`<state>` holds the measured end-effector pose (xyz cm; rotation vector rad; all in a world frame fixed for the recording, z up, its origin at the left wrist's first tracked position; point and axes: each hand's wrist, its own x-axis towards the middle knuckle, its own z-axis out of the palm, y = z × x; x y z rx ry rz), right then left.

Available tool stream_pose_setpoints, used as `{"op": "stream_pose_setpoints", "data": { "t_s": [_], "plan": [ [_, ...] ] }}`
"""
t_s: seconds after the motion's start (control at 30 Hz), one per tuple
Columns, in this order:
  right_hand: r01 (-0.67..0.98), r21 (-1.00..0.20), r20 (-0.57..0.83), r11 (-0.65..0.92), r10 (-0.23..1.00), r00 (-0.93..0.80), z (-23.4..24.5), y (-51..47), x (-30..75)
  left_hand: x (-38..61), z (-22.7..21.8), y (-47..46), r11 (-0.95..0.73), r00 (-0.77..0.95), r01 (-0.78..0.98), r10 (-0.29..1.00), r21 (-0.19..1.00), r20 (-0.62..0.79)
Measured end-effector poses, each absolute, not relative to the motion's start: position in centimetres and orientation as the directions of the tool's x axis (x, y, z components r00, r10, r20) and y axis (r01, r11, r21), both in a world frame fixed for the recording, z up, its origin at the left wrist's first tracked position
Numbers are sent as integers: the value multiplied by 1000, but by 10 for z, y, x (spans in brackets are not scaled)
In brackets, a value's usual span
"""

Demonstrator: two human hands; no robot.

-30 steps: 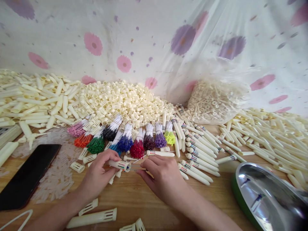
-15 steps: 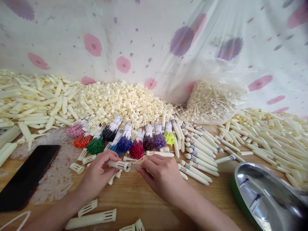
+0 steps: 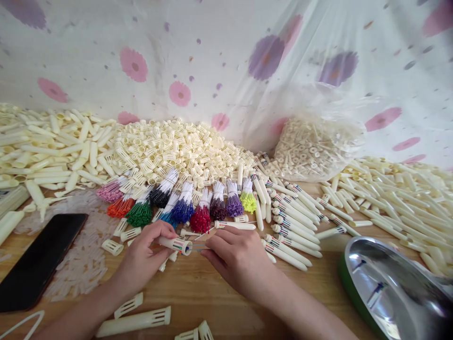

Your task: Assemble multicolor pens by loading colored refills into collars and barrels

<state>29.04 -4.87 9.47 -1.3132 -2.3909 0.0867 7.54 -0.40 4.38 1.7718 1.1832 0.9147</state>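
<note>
My left hand (image 3: 143, 255) is closed round a cream pen barrel (image 3: 175, 243) with coloured sliders at its open end, held level above the wooden table (image 3: 198, 293). My right hand (image 3: 235, 257) pinches thin refills (image 3: 200, 247) whose ends sit at the barrel's mouth. Just beyond my hands lie bundles of coloured refills (image 3: 184, 208): pink, orange, green, black, blue, red, purple and yellow-green. A row of assembled cream pens (image 3: 292, 222) lies to the right of my right hand.
Heaps of cream barrels (image 3: 49, 146), slotted caps (image 3: 170, 146) and tips (image 3: 396, 198) line the back. A clear bag of small parts (image 3: 314, 151) leans on the flowered sheet. A black phone (image 3: 38, 259) lies left; a steel bowl (image 3: 392, 288) sits right. Loose slotted pieces (image 3: 134, 321) lie nearby.
My right hand has crept slightly left toward the barrel's mouth with the refills. My left hand and the barrel have stayed where they were.
</note>
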Motion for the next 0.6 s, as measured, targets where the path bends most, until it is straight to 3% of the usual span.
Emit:
{"op": "stream_pose_setpoints", "data": {
  "t_s": [0.6],
  "plan": [
    [741,-177,388,648,737,-553,100,-47,297,71,44,-3,-240,379,386,921,891,85]
  ]
}}
